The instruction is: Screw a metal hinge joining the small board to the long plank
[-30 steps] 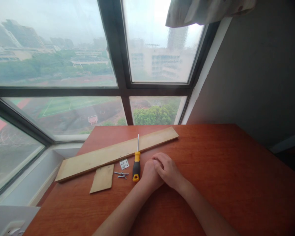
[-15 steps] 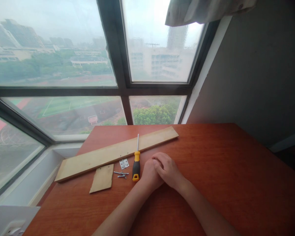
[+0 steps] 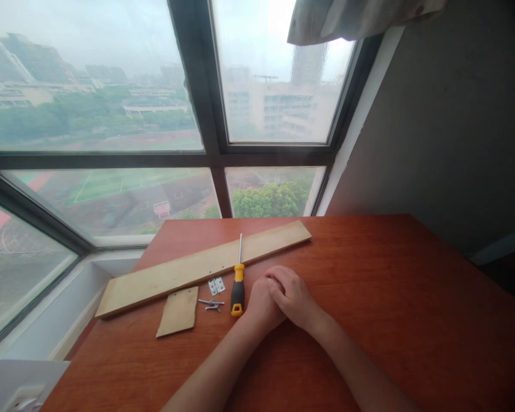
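My right hand (image 3: 296,294) lies folded over my left hand (image 3: 261,300) on the table, its fingers wrapped round it. The fingers of my left hand are hidden beneath. Just left of them rests a screwdriver (image 3: 237,292) with a black and yellow handle, its shaft lying across a long wooden board (image 3: 163,281). Beside the handle are a metal hinge (image 3: 217,286) and several screws (image 3: 212,305) in a small pile. A small, nearly square wood piece (image 3: 178,313) with two holes at its top edge sits near the board.
The reddish-brown table (image 3: 390,297) stands against large windows with a dark frame (image 3: 217,154). A grey wall (image 3: 446,131) rises on the right. Cloth (image 3: 360,20) hangs at the top. A white socket (image 3: 26,399) shows at lower left.
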Demonstrator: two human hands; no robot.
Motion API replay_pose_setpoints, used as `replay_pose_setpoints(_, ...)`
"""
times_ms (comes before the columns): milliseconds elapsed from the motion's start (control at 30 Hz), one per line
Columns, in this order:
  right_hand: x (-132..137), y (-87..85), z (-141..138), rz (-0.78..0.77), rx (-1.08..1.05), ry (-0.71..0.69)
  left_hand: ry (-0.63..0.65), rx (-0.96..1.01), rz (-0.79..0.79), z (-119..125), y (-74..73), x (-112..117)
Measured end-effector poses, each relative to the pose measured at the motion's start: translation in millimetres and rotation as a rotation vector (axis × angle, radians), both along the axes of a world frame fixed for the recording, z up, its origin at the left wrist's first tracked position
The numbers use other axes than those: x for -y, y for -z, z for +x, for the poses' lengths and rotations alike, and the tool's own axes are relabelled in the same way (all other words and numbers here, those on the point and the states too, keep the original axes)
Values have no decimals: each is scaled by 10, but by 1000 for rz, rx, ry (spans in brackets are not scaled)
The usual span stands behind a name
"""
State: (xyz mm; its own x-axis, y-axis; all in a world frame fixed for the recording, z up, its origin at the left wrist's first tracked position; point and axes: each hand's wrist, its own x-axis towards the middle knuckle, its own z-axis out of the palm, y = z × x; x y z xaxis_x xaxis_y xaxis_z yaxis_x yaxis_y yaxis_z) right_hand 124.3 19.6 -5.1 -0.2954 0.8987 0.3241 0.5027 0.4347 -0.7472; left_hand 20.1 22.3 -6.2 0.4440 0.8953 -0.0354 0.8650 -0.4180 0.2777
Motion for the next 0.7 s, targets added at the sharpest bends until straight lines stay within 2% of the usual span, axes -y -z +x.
replay_pose_setpoints(700,2,3,5,1,12,0,-5,7,3,-4,28,-4)
